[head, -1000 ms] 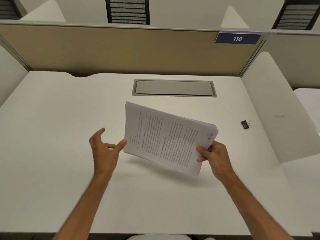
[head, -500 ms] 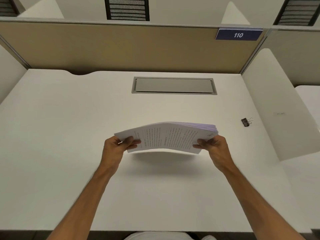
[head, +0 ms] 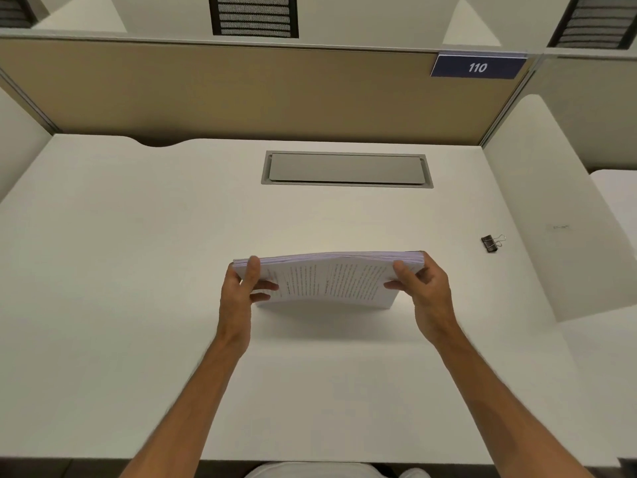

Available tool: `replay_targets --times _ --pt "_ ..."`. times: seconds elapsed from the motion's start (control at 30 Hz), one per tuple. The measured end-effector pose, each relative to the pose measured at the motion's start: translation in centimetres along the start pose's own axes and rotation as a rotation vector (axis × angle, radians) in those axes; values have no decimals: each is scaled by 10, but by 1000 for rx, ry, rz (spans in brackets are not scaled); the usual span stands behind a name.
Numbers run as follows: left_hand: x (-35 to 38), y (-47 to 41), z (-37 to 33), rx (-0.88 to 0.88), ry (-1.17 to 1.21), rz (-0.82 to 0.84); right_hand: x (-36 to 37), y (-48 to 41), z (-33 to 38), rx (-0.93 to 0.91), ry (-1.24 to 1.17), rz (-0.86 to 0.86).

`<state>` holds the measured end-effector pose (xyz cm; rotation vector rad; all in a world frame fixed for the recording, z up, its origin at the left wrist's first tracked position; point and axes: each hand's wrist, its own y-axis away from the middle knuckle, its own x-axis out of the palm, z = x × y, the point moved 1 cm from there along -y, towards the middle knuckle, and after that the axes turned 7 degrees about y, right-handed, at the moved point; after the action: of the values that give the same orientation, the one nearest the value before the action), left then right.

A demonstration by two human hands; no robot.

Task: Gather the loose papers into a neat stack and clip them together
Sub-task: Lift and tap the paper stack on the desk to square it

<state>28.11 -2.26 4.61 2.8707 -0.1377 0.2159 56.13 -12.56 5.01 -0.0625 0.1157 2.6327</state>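
A thick stack of printed white papers (head: pixel 331 279) stands on its long edge on the white desk (head: pixel 138 270), its printed face tilted toward me and slightly bowed. My left hand (head: pixel 243 288) grips the stack's left end, thumb on top. My right hand (head: pixel 422 286) grips the right end the same way. A small black binder clip (head: pixel 491 243) with silver handles lies on the desk to the right, well apart from the stack and both hands.
A grey cable hatch (head: pixel 346 169) is set into the desk behind the stack. A tan partition (head: pixel 241 94) with a blue "110" sign (head: pixel 477 67) closes the back. White side panels (head: pixel 551 208) flank the desk on the right and left.
My left hand took hold of the stack's left end. Both hands turned the papers from a flat tilt held in the air to standing on edge on the desk.
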Motion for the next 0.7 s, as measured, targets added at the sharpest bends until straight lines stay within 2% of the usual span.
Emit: replay_targets --times 0.17,0.47,0.6,0.7 --pt "11 0 -5 -17 35 -172 11 0 14 71 -51 -124" --pt "12 -2 -6 27 -44 -190 12 -5 13 48 -30 -183" --pt "14 -1 -7 46 -89 -216 6 -5 13 30 -52 -101" --pt "11 -5 -13 4 23 -163 -6 -7 11 12 -136 49"
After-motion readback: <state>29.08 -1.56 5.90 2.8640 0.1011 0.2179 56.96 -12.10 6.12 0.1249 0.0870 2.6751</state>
